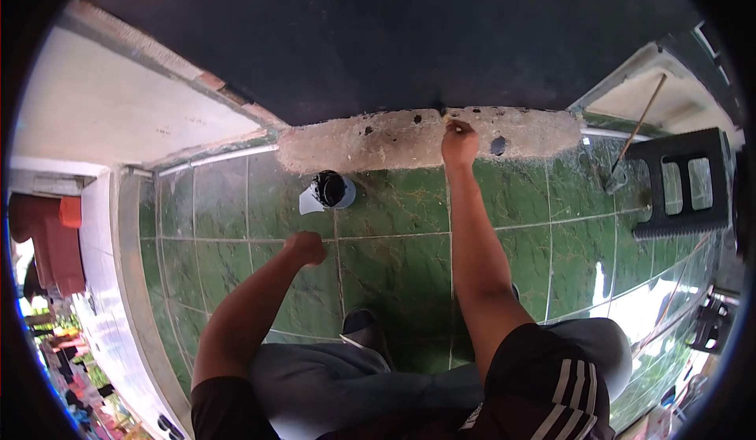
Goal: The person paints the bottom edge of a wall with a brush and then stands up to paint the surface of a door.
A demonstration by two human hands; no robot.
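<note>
While the person crouched over the glossy green marble-patterned tiled floor [394, 243], the right hand [459, 144] reached forward to the rough grey-beige cement strip [378, 141] that ran along the foot of the dark wall [354, 38]. Its fingers were pressed together around a small pale tool, too small to identify, whose tip touched the top edge of the strip. The left hand [306, 248] was curled into a loose fist, holding nothing that I could see, and hovered low over the tiles well short of the strip. Just beyond it stood a small white container with a dark inside [329, 191], on the floor close to the cement. Several dark holes pitted the strip. To the right a black plastic stool [685, 184] lay against the tiles, with a thin wooden-handled tool [638, 129] leaning beside it. A white step or ledge [110, 109] bordered the floor on the left, where red plastic chairs [47, 235] stood farther off. Daylight glared off the tiles at the lower right.
</note>
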